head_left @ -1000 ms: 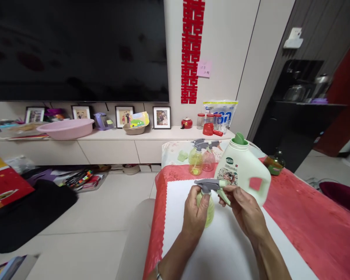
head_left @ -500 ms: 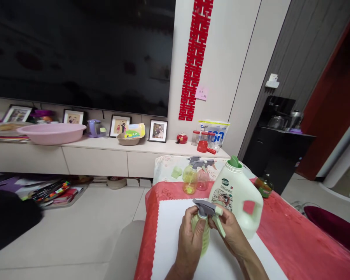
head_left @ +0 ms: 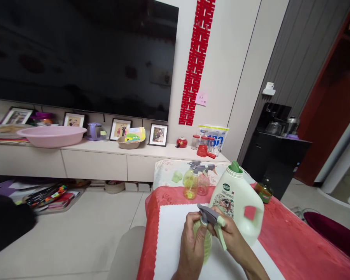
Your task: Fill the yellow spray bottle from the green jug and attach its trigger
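My left hand (head_left: 191,243) is wrapped round the neck and body of a yellow-green spray bottle (head_left: 207,245) over the white mat (head_left: 170,233). My right hand (head_left: 228,229) closes on its grey spray head (head_left: 209,214), whose pale green trigger (head_left: 221,236) points down to the right. The right fingertips are partly hidden behind the head. Just behind the hands stands a large pale green jug (head_left: 239,202) with an open mouth and a green spout. Further back are a yellow spray bottle (head_left: 189,190) and a pink spray bottle (head_left: 203,184).
A red cloth (head_left: 291,229) covers the table under the mat. A dark green bottle (head_left: 264,191) stands right of the jug. Beyond the table, a low cabinet (head_left: 96,163) holds a pink basin (head_left: 52,137), picture frames, red-lidded jars and a white bag (head_left: 217,136).
Both hands still hold the spray bottle. The spray head appears more tilted, its trigger slightly lower and further right. The camera view has shifted a little upward.
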The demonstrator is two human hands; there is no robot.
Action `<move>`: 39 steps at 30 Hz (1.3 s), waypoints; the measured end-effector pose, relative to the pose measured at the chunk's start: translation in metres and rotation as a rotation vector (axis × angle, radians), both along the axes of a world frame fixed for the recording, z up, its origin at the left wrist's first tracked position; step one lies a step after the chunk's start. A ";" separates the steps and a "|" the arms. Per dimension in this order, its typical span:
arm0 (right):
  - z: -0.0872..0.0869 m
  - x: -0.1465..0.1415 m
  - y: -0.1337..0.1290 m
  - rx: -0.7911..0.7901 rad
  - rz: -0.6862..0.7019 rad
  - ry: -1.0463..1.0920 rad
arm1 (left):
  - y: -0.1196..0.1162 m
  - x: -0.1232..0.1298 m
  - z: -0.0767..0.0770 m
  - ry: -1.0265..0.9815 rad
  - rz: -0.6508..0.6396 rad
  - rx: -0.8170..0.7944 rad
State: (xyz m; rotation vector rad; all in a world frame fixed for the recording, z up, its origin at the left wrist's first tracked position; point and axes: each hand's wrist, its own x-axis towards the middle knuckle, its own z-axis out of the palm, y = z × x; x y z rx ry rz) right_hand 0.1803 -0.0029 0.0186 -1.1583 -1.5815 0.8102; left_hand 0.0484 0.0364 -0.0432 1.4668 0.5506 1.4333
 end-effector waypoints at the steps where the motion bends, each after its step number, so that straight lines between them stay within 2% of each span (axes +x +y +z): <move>1: 0.000 -0.001 0.000 0.005 -0.005 -0.009 | 0.000 0.000 0.000 0.003 -0.001 0.002; 5: -0.004 -0.002 0.000 0.016 -0.027 -0.032 | -0.004 0.002 -0.003 0.000 -0.016 -0.024; 8: -0.008 -0.003 0.000 0.023 -0.058 -0.037 | -0.006 0.005 -0.007 -0.067 0.028 -0.056; 13: -0.012 -0.006 -0.002 0.035 -0.125 -0.031 | -0.005 0.007 -0.012 -0.107 0.025 0.000; 17: -0.017 -0.009 -0.004 0.028 -0.171 -0.006 | -0.007 0.006 -0.006 -0.086 0.011 0.041; 22: -0.021 -0.012 -0.005 -0.026 -0.219 0.035 | -0.014 0.004 0.003 -0.107 0.077 0.010; 30: -0.016 -0.018 -0.011 -0.073 -0.320 0.014 | -0.008 0.000 -0.005 -0.052 0.018 0.134; 39: -0.006 -0.019 -0.013 -0.045 -0.246 -0.094 | -0.009 0.000 -0.002 -0.055 -0.014 0.122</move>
